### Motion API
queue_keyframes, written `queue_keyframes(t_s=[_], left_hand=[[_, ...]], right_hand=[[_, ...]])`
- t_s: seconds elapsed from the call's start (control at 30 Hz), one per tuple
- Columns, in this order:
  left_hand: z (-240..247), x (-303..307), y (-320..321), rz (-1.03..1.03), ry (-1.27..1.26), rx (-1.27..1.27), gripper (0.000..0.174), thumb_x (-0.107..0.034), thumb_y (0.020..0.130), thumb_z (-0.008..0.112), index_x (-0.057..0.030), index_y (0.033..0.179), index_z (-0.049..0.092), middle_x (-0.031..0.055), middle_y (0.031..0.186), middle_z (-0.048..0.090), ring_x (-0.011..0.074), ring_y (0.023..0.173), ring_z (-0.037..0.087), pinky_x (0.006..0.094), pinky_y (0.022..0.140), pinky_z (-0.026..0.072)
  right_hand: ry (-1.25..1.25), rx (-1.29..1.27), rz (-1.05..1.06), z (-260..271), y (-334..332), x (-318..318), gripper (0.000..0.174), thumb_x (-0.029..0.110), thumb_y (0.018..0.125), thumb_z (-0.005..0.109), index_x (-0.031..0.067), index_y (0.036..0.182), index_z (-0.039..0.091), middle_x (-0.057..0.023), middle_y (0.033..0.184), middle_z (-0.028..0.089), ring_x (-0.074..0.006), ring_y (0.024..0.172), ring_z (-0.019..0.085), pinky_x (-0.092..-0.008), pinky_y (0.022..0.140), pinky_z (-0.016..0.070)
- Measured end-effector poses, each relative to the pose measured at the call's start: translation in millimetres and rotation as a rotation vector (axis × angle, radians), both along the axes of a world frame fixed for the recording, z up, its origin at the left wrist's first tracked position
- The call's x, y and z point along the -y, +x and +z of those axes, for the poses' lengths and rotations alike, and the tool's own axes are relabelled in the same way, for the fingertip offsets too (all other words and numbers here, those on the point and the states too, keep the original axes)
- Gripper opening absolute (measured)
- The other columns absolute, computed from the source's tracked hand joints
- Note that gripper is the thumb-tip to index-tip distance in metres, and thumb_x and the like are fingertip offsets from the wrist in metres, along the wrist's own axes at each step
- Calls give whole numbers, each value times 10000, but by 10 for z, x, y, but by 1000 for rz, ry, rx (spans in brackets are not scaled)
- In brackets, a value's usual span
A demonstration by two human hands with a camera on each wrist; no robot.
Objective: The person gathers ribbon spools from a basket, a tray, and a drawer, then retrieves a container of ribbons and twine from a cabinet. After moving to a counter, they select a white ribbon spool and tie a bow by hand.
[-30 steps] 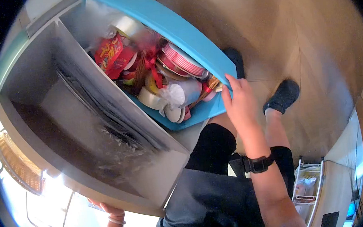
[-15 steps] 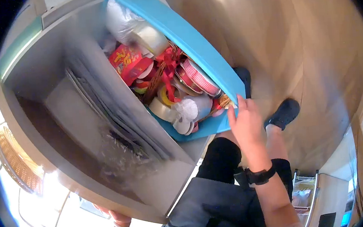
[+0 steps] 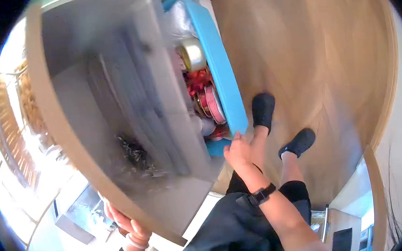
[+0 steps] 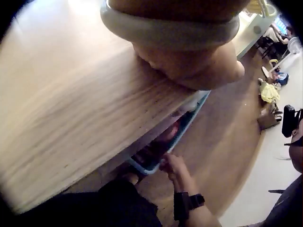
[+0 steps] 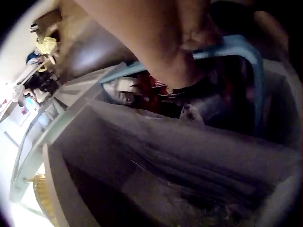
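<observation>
A blue plastic bin [image 3: 217, 67] sits along the right side of a grey divider [image 3: 163, 62]. In it show ribbon spools [image 3: 213, 104], a wide tape roll [image 3: 194, 54], a red bow [image 3: 198, 81] and a clear plastic bag [image 3: 178, 19]. My right hand [image 3: 239, 151] grips the bin's near corner, thumb and fingers at the rim. Against the wooden panel [image 3: 78, 149] of the grey compartment lies my left hand [image 3: 128, 225], its fingers stretched along the outer side. In the left wrist view those fingertips are hidden, while the right hand [image 4: 173, 164] shows at the bin's corner.
Dark flat sheets [image 3: 131, 83] and crumpled dark scraps [image 3: 134, 152] lie inside the grey compartment. Wicker baskets [image 3: 9, 121] stand beyond the panel at left. My feet in black clogs [image 3: 262, 111] are on the wooden floor [image 3: 294, 47], right of the bin.
The bin has swung in closer to the divider, and less of its contents shows. My right hand has kept its grip on the corner. The head view has turned.
</observation>
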State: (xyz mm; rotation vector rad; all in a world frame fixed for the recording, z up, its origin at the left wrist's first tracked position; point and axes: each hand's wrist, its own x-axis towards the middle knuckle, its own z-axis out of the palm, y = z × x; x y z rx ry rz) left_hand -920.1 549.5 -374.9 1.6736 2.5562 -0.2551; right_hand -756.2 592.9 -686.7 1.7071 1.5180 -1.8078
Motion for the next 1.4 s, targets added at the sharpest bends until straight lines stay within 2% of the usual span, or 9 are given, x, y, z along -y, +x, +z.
queue_keyframes(t_s=[0.23,0.43,0.5,0.6,0.87,1.0,1.1,1.17,1.4], left_hand=[[24,-213,-4,-100,3,63,664,-336,870,424,87,1354,260,278,1370,291,417,1310,229,482,1073,199],[139,-367,111,34,53,204,692,-75,726,505,54,1359,257,246,1380,270,416,1318,230,472,1094,205],[164,-350,115,66,164,247,672,-83,733,517,45,1349,281,231,1381,277,399,1320,236,455,1092,219],[162,-331,114,12,173,158,674,-94,730,558,36,1340,301,224,1345,329,384,1297,281,433,1065,272],[769,-241,512,125,184,254,698,-102,743,583,34,1354,276,239,1347,341,391,1204,397,400,999,364],[1032,-166,555,13,274,292,696,-67,729,575,26,1352,280,246,1332,350,381,1196,409,389,997,374],[1261,-280,656,-65,384,360,687,-40,723,562,24,1348,286,239,1318,371,374,1197,413,389,1001,373],[1394,-464,730,-107,452,393,681,-27,721,556,25,1345,289,233,1311,383,370,1197,416,387,1003,374],[1633,-1614,457,-300,497,513,602,-16,701,562,21,1278,392,214,1239,455,370,1131,467,380,966,409]], right_hand=[[-236,-357,62,-350,-93,467,357,174,781,561,-43,1063,596,-257,939,626,-349,921,612,-381,809,480],[100,-131,-74,787,1441,-333,279,105,841,519,-10,1078,610,-170,937,660,-265,849,638,-336,750,496],[-228,-183,-502,1235,1855,-603,306,115,842,563,-35,1109,577,-158,914,657,-212,822,646,-289,726,499],[-124,-275,-608,2125,2266,-1166,283,84,868,549,-65,1108,559,-132,938,652,-153,788,636,-257,698,498],[718,-835,-664,6081,2553,-2333,207,11,900,506,-44,1091,564,-108,938,647,-122,806,612,-235,753,489],[1635,-782,-162,7910,2867,-1947,125,-22,832,543,-23,939,607,-131,808,648,-199,660,626,-287,612,501],[2064,-999,-143,8325,2819,-1765,92,135,843,491,47,831,515,-48,682,526,-156,573,450,-296,492,325],[1950,-772,128,8600,2933,-1566,303,226,928,483,165,1224,462,-59,926,591,-216,755,563,-329,600,440],[1986,-1046,69,8713,2226,-2094,243,251,964,382,120,1141,486,-30,825,548,-175,694,510,-286,569,416]])
